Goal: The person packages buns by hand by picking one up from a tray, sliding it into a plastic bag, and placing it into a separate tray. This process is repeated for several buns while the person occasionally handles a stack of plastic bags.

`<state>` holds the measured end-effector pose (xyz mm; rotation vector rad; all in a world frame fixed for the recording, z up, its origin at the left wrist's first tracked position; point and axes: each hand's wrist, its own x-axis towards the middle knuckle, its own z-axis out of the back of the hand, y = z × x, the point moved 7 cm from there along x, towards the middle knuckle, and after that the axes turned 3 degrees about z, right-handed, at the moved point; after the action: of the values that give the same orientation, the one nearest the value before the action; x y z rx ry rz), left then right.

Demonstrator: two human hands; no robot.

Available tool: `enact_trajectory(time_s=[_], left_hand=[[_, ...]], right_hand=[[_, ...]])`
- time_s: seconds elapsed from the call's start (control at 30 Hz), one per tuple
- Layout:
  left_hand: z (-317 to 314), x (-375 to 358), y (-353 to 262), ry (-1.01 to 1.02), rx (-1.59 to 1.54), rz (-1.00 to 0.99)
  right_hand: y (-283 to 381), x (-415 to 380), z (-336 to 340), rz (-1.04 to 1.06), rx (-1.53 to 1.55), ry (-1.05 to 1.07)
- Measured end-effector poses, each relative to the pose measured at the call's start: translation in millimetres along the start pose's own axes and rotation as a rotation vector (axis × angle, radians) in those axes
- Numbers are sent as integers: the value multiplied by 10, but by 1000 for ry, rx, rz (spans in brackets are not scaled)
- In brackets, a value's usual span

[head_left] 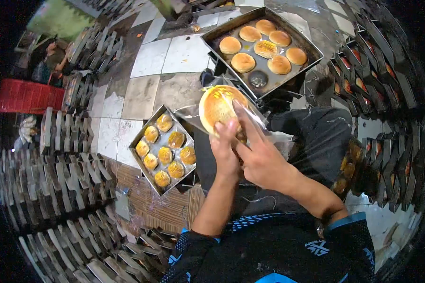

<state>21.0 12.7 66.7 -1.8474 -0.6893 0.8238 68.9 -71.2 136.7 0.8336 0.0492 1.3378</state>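
A round golden bun (218, 106) with yellow topping is held up at the centre, with clear plastic film around it. My left hand (226, 148) grips its lower edge, fingers closed on it. My right hand (259, 151) lies against the bun's right side, its fingers on the bun and film. Beyond my hands, a dark metal tray (311, 68) holds several plain buns and one with a yellow topping (265, 48). At the lower left, a smaller tray (152, 185) holds several yellow-topped buns (165, 154).
Stacks of metal trays stand on the left (52, 188) and right (375, 70). A red crate (30, 95) is at the far left, near another person (55, 56). White tiles (186, 54) cover part of the floor; a brown striped board (163, 210) lies beside my legs.
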Motion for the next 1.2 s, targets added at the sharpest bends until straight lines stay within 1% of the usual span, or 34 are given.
enact_trajectory(time_s=[0.07,0.13,0.17,0.2,0.27,0.3,0.33,0.4,0.43,0.47,0.53,0.57,0.6,0.63,0.67,0.7,0.73,0.77,0.8,0.83,0.87,0.9,0.93,0.97,1.03,1.07,1.13,1.17,1.2], left_hand=[[149,162,167,28,-285,40],[214,332,103,346,-790,153],[356,317,62,132,-772,174],[473,384,52,20,-700,80],[336,246,-36,73,-673,110],[169,197,-62,168,-703,147],[21,150,-64,256,-727,189],[5,208,176,168,-310,198],[14,255,279,151,-366,389],[-42,293,184,299,-508,370],[-33,394,104,169,-710,377],[8,385,9,196,-760,404],[211,449,23,73,-630,317],[249,480,6,161,-678,318],[284,495,11,245,-725,323],[322,512,74,310,-699,309],[295,447,127,312,-698,314],[248,360,229,238,-556,346],[213,268,306,163,-413,373],[121,120,340,202,-377,401],[49,-57,390,236,-343,434],[79,-229,573,142,-299,617],[96,-189,552,190,-126,369],[177,-144,616,183,-128,375],[386,49,308,175,147,-97],[475,63,138,165,289,-321],[575,-122,-88,142,593,-725],[647,-163,-270,-13,525,-790],[746,-212,-407,-82,439,-756]], right_hand=[[52,-136,-80,26,51,14],[44,-298,-119,49,85,8],[32,-396,-203,101,236,193],[33,-485,-265,149,370,379],[-133,-477,-181,16,657,330],[-201,-354,-33,-82,708,66],[-197,-233,82,13,561,-45],[-163,-121,-77,81,589,148],[-126,-108,-72,102,575,171],[-86,-118,-21,74,529,125],[143,-196,173,210,812,329],[302,-239,310,305,1027,454],[408,-294,437,398,1240,585],[339,-334,438,356,1393,731],[-13,-462,143,96,1312,793],[-395,-367,-10,-8,817,378],[-607,-323,55,-104,315,-27],[-553,-261,60,-107,314,-33],[-449,-191,234,-36,262,-211],[-374,-157,379,36,207,-381],[-271,-153,386,176,146,-422],[-306,-151,373,129,198,-451],[-341,-163,347,80,250,-481],[-344,-176,297,76,256,-474],[-804,-324,48,-567,708,-547],[-815,-306,14,-579,716,-533],[-737,-178,23,-432,668,-445],[-631,-69,144,-303,562,-430],[-486,82,307,-170,465,-415]])
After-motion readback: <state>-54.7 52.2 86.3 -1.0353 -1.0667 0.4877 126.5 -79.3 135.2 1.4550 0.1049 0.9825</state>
